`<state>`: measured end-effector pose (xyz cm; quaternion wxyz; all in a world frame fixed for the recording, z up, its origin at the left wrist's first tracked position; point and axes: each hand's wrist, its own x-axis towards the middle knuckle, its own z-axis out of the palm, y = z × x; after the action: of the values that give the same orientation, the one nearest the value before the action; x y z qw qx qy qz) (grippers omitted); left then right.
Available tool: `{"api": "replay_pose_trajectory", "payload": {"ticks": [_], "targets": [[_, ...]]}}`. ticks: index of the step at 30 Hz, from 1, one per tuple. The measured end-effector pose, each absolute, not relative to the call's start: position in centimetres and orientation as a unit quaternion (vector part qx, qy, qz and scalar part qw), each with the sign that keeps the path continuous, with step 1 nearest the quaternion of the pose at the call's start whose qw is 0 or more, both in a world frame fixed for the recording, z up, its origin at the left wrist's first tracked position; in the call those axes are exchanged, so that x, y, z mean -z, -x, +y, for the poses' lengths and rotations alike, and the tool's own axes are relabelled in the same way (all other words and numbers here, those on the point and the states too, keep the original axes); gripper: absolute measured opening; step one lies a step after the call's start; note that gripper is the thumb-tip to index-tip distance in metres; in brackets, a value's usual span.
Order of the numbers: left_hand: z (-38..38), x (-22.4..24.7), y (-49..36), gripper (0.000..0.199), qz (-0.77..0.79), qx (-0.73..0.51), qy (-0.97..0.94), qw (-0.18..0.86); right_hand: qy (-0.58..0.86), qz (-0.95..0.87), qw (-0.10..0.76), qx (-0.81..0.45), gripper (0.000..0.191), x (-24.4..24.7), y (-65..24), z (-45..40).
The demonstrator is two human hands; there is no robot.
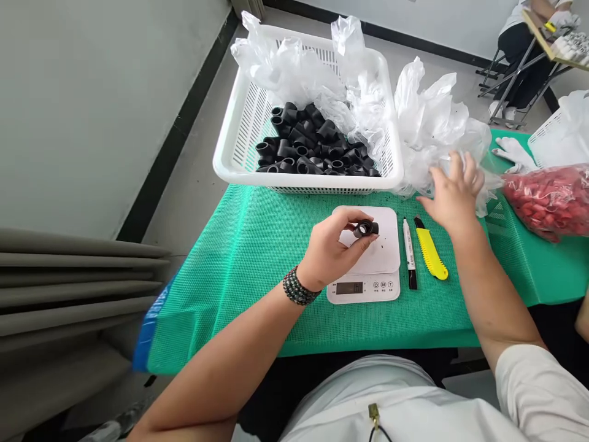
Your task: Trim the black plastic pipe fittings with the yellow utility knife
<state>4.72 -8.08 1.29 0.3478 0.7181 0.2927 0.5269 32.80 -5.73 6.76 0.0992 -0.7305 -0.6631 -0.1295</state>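
The left hand (334, 248) is gripping a black pipe fitting (366, 229) above the white scale (368, 245). The fingers of this hand are clamping on the fitting: the thumb is pressing along its near side, and the index finger is curving over its far left side. The fitting's round opening is facing the camera, and its right end is projecting past the fingers. Contact between the fitting and the scale is not discernible.

The right hand (455, 193) is reaching toward the clear plastic bags (430, 123), to the right of the white basket (308, 179). Its fingers are spreading apart at the near edge of the bags; whether they are touching the plastic cannot be told.

The basket is standing beyond the scale and is containing a pile of black fittings (317, 144) and more plastic bags. A marker (409, 252) and a yellow cutter (431, 250) are lying right of the scale on the green-covered surface (257, 294). A bag of red pieces (550, 199) is lying farther right.
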Motion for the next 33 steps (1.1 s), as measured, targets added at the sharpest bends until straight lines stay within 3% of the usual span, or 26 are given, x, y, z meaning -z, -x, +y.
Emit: {"api": "replay_pose_trajectory", "payload": {"ticks": [2,4,8,12,16,22,26,33], "targets": [[-8.2,-1.3,-4.7,0.021,0.293,-0.528,-0.717,0.348,0.737,-0.645,0.152,0.133,0.016,-7.2,-32.4,-4.9],[-8.1,-1.2,-4.6,0.023,0.291,-0.530,-0.707,0.367,0.721,-0.627,0.259,0.139,0.009,-8.4,-33.0,-4.3],[-7.9,-0.9,-4.7,0.029,0.285,-0.529,-0.676,0.427,0.645,-0.599,0.475,0.032,0.038,-12.7,-34.6,-4.7],[-8.2,-1.6,-4.8,0.035,0.274,-0.530,-0.641,0.483,0.567,-0.583,0.575,-0.088,0.040,-16.0,-33.7,-6.3],[-9.1,-5.0,-4.3,0.033,0.273,-0.528,-0.625,0.506,0.567,-0.590,0.539,-0.200,0.031,-16.0,-31.3,-7.0],[-7.7,-12.3,-4.9,0.030,0.224,-0.413,-0.766,0.438,0.538,-0.631,0.442,-0.342,0.060,-14.8,-28.7,-7.1],[-5.4,-13.1,-7.0,0.027,0.188,-0.358,-0.824,0.397,0.477,-0.638,0.403,-0.450,0.070,-14.7,-27.5,-7.2],[-3.3,-11.3,-6.9,0.020,0.244,-0.351,-0.829,0.361,0.563,-0.619,0.406,-0.367,0.062,-13.6,-28.1,-5.7]]}}
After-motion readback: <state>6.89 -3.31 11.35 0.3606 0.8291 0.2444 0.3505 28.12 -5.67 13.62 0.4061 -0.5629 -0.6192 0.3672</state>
